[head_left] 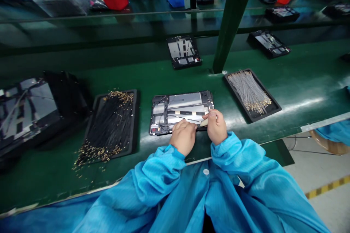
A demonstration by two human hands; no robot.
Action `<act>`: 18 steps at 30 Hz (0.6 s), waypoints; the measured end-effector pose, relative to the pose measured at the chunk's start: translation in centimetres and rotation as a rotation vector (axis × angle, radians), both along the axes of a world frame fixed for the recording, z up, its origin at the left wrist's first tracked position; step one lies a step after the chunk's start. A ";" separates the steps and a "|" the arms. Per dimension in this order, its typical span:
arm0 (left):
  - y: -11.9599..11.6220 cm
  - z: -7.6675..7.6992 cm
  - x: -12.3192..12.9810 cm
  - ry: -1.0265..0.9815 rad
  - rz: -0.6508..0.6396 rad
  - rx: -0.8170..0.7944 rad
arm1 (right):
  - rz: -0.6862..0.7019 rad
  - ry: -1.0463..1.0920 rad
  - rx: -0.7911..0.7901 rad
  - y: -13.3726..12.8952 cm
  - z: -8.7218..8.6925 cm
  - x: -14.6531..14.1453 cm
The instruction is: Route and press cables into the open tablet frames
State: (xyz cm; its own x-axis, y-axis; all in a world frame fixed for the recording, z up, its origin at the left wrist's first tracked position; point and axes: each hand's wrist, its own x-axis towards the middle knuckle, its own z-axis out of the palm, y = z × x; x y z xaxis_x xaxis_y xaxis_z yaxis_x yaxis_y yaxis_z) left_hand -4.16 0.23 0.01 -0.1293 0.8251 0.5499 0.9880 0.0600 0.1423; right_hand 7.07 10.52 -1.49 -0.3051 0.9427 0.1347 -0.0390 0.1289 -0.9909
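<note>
Hands meet at the near edge of the open tablet (182, 112), which lies flat on the green bench (300, 87) straight ahead of the person, its long axis running left to right across the body. Both hands sit at its near right corner. The left hand (183, 137) is curled into a loose fist, knuckles up, pressing down on the tablet's near rim; whether it grips anything I cannot tell. The right hand (217, 126) is closed in a pinch on a small pale tool (202, 122), whose tip points left toward the left hand's fingers and touches the tablet's inner face. The two hands are just beside each other, and the right is the one nearer the corner. Both forearms come up in blue sleeves, angled inward, wrists low over the bench.

Left of the tablet lies a tray of black wires (111, 125); right of it, a tray of grey wires (250, 93). Beyond the tablet, another open unit (183, 51) lies farther back on the bench.
</note>
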 end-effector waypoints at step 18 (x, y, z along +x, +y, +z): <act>0.2 1.6 0.5 -0.182 0.147 -0.324 | -0.066 0.000 0.002 -0.2 0.6 0.2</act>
State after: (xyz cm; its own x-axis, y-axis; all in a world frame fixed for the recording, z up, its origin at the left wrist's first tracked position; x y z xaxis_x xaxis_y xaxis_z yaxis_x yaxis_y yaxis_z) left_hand -3.64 0.46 1.66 -0.3303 0.9176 0.2213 0.9258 0.2693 0.2651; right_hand 7.25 10.30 -0.90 -0.2419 0.9607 0.1362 -0.0302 0.1328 -0.9907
